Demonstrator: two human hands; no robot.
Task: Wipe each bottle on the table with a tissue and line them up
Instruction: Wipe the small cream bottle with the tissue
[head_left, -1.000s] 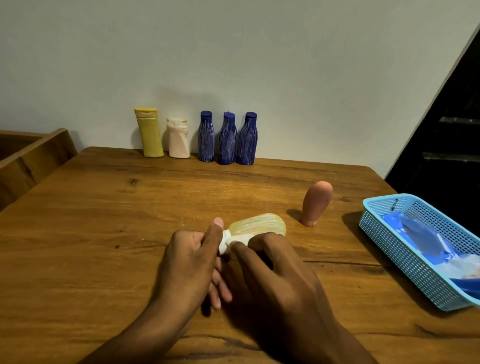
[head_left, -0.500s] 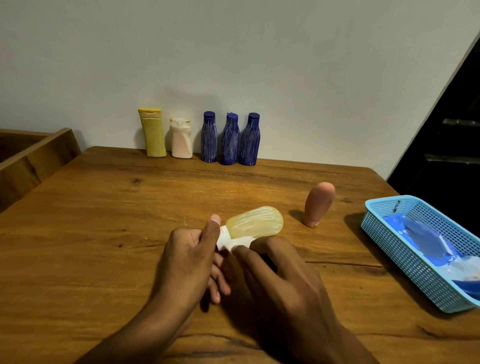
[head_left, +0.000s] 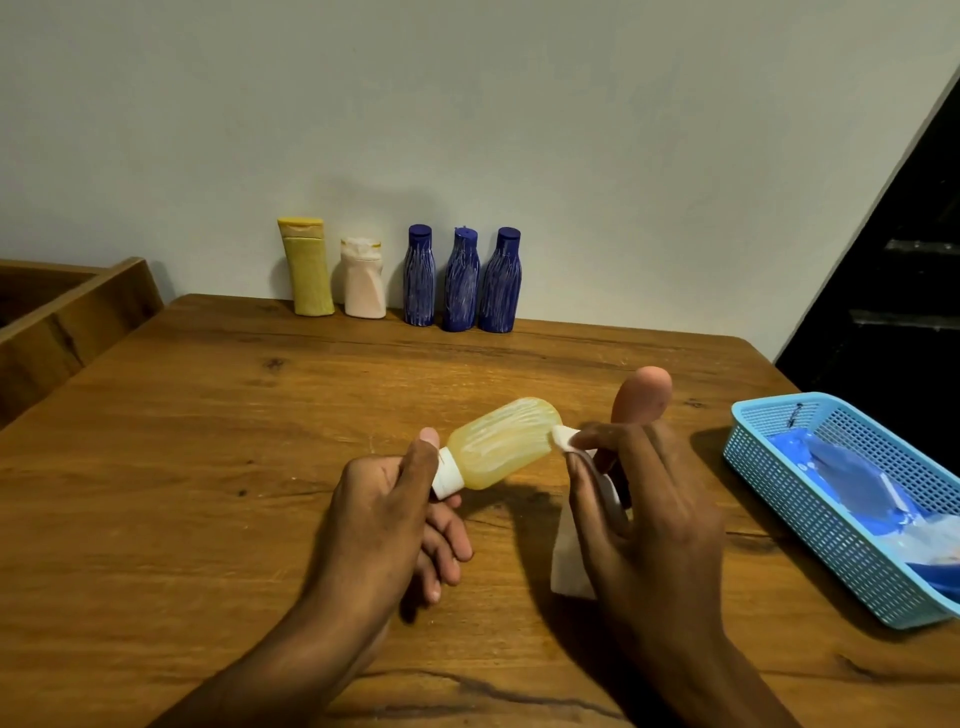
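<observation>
I watch the left hand (head_left: 387, 499) grip the pale yellow bottle (head_left: 501, 441) by its white cap, above the wooden table (head_left: 208, 441) at centre; the right hand (head_left: 644, 499) pinches a tissue (head_left: 563, 438) at its base. 5 bottles (head_left: 460, 278) stand lined up at 12 o'clock.

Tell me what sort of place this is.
Likely a room in a home: a wooden table against a plain wall, toiletry-style bottles lined up along it, and a blue plastic basket at its edge.

Glossy translucent plastic bottle (head_left: 501, 441), grained wooden table (head_left: 208, 467), perforated plastic basket (head_left: 810, 525)
</observation>
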